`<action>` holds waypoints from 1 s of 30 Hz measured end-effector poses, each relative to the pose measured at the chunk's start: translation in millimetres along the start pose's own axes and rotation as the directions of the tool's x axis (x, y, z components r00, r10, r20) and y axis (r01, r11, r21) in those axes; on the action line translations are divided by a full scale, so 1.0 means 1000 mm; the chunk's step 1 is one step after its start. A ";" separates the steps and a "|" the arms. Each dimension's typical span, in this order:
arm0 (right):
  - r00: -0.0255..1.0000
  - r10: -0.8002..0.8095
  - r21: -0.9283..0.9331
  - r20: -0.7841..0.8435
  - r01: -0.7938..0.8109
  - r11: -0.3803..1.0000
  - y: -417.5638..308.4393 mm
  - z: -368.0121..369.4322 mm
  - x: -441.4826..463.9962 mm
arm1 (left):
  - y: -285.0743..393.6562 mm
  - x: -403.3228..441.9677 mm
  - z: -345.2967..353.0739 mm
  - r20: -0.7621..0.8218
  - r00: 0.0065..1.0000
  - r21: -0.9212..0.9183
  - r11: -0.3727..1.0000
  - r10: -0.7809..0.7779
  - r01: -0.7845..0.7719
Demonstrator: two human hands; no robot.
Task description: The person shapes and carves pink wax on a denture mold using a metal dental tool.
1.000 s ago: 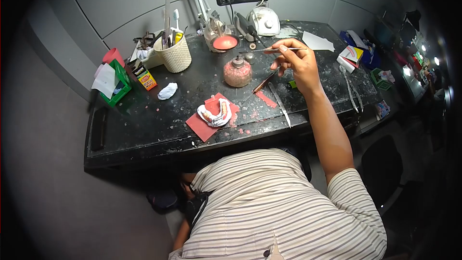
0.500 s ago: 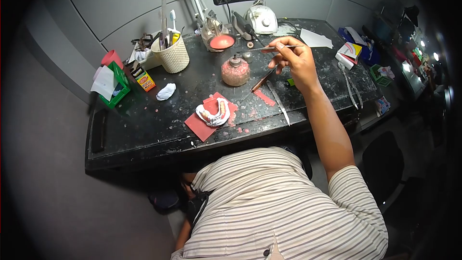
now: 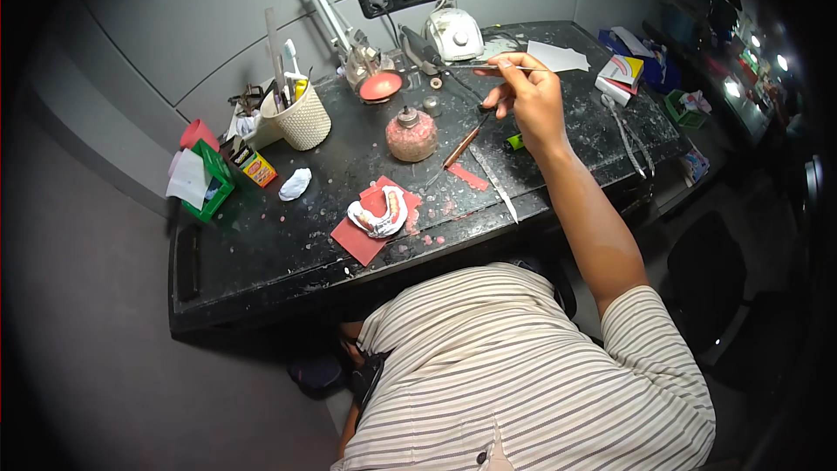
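Raised over the back of the desk, my right hand (image 3: 530, 96) pinches a thin metal tool (image 3: 471, 66) between thumb and fingers, its length roughly level. Below and left of it stands a round pink burner-like jar (image 3: 411, 137) with a metal neck; a small metal cap (image 3: 432, 105) is beside the jar. A dental model (image 3: 380, 216) with teeth rests on a pink sheet (image 3: 359, 245). A brown-handled tool (image 3: 460, 149), a pink strip (image 3: 468, 177) and a knife (image 3: 497, 187) lie nearby. My left hand is hidden; only part of that arm shows low down.
A woven cup (image 3: 305, 119) holds brushes and tools, near a green basket (image 3: 209, 185) and a small box (image 3: 257, 169). White wadding (image 3: 296, 184) lies closer. Behind are a red dish (image 3: 380, 85) and a white device (image 3: 457, 36). Metal tongs (image 3: 627, 136) lie right.
The view has turned and shifted, so the desk appears tilted and moved. My right hand still holds the thin tool. The objects on the desk keep their places relative to one another.
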State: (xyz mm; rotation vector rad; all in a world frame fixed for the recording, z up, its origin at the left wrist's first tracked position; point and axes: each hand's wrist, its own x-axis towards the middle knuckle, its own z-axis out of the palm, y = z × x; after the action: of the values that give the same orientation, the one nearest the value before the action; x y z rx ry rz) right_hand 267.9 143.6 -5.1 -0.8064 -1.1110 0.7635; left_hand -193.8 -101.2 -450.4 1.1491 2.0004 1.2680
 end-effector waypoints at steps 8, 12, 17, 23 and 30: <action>0.983 0.065 0.017 0.169 -0.069 0.997 -0.004 0.007 -0.009 | 0.034 0.044 -0.019 -0.069 0.922 -0.062 0.920 0.382 -0.386; 0.982 0.032 0.007 0.184 -0.034 0.999 -0.002 0.009 -0.010 | 0.121 0.047 -0.036 -0.177 0.937 -0.272 0.900 0.300 -0.339; 0.959 0.049 -0.042 0.278 -0.039 0.998 -0.002 0.011 -0.009 | 0.236 0.043 -0.060 -0.317 0.793 -0.270 0.753 0.520 -0.601; 0.973 0.054 -0.009 0.225 -0.054 0.999 -0.001 0.013 -0.010 | 0.351 0.049 -0.069 -0.313 0.307 -0.249 0.234 0.899 -0.940; 0.975 0.081 -0.018 0.205 -0.079 0.997 -0.008 0.014 -0.011 | 0.454 0.095 -0.051 -0.140 0.566 -0.213 0.533 0.812 -0.818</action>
State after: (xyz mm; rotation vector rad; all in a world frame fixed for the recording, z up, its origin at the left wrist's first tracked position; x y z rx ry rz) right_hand 252.9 132.4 0.1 -0.7975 -1.2732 0.9257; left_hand -106.6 50.7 -17.7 2.0556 1.1898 1.9038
